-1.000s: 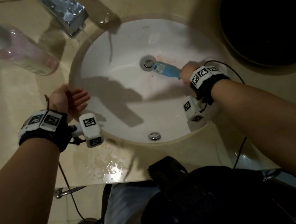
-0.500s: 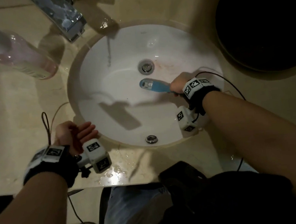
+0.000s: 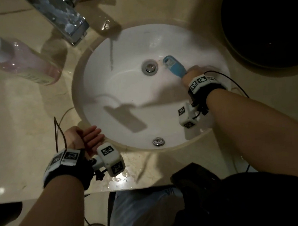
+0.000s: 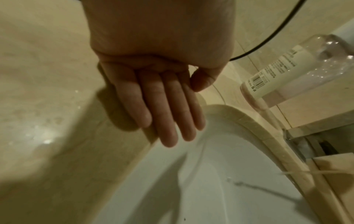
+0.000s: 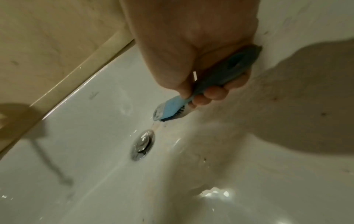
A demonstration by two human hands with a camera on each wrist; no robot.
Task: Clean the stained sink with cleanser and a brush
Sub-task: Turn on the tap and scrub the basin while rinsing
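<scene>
Far left I see the pink cleanser bottle (image 3: 19, 59) on the counter (image 3: 26, 110), faucet (image 3: 62, 17) beside it. My left hand (image 3: 85, 139) lies flat on the counter at the sink (image 3: 124, 97) rim, fingers straight and pressed together, holding nothing. Right of the drain (image 3: 150, 67), my right hand (image 3: 192, 76) wraps the blue brush (image 3: 174, 67) handle, bristles down on the basin just beside a faint reddish stain (image 5: 156, 125).
</scene>
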